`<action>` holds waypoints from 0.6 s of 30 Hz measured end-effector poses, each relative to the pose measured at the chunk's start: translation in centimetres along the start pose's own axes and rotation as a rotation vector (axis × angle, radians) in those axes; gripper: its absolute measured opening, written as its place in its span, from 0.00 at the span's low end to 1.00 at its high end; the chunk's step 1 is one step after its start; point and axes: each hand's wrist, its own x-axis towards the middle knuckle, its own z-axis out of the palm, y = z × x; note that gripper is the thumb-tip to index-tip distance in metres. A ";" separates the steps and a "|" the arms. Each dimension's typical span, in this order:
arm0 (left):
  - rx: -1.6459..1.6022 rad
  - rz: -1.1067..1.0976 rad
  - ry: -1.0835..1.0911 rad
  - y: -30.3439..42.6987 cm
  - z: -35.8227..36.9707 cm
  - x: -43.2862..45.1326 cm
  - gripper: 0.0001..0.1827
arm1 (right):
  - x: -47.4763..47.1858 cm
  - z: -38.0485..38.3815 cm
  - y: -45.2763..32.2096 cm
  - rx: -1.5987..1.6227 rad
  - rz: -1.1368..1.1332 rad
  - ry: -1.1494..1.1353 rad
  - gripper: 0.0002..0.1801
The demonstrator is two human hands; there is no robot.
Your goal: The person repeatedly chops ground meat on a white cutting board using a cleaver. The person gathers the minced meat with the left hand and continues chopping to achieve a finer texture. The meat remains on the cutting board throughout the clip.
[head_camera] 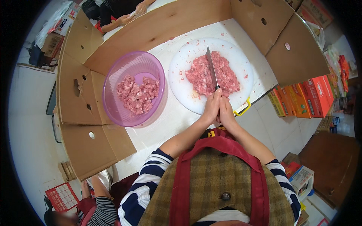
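Observation:
Both of my hands are together around the dark handle of a kitchen knife (212, 67). My left hand (211, 106) lies against my right hand (226, 110) at the near edge of the cutting board. The blade points away from me and crosses a flat mound of minced meat (226, 74). That meat is spread on a round white cutting board (181, 90), with small scraps scattered around it. Left of the board stands a purple plastic bowl (113, 67) holding more minced meat (135, 97) in loose clumps.
Cardboard panels (79, 101) with punched holes stand around the white table (144, 141). Beside the board is a yellow handle (245, 107). Orange and red boxes (299, 99) stand on the tiled floor at right. Another person's hands (133, 15) show beyond the far panel; someone else sits at lower left.

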 end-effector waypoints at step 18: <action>0.030 0.283 -0.118 -0.5 1.3 -1.2 0.26 | -0.1 -1.1 0.0 0.040 -0.621 0.094 0.18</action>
